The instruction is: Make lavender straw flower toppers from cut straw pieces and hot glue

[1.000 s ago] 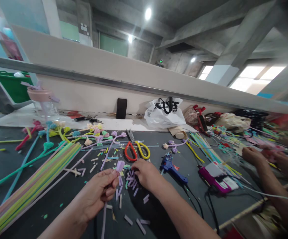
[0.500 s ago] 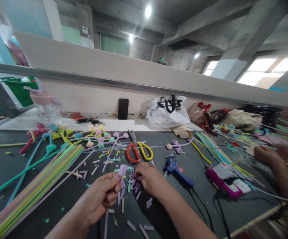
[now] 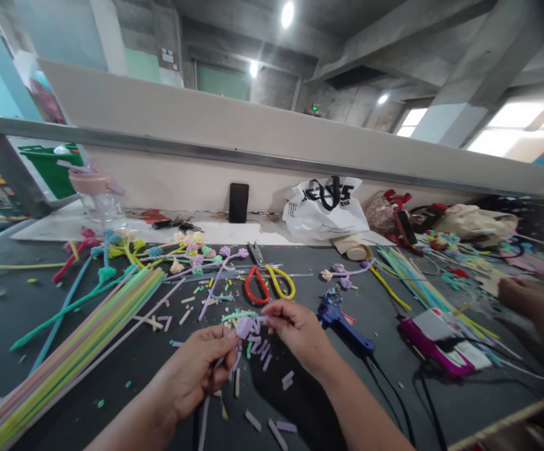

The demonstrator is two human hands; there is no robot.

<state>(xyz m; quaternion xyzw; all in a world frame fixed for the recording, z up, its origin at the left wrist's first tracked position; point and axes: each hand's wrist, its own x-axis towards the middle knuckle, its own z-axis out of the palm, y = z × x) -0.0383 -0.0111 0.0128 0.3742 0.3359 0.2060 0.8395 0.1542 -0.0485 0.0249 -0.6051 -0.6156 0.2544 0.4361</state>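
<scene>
My left hand [image 3: 201,371] is closed around a lilac straw stem whose curled flower head [image 3: 244,326] sticks up at the fingertips. Just right of that flower, my right hand [image 3: 295,332] pinches a small lilac straw piece [image 3: 261,321]. Below both hands lies a heap of short lilac straw pieces [image 3: 259,348] on the dark table [image 3: 126,357].
Red and yellow-handled scissors [image 3: 270,285] lie behind the hands, a blue glue gun [image 3: 345,324] to the right. A bundle of long pastel straws [image 3: 69,351] runs along the left. Finished straw flowers [image 3: 178,250] lie further back. Another person's hands [image 3: 530,300] work at the far right.
My right hand lifted off the heap of pieces with a small lilac piece and brought it beside the flower head in my left hand. The camera view shifted slightly.
</scene>
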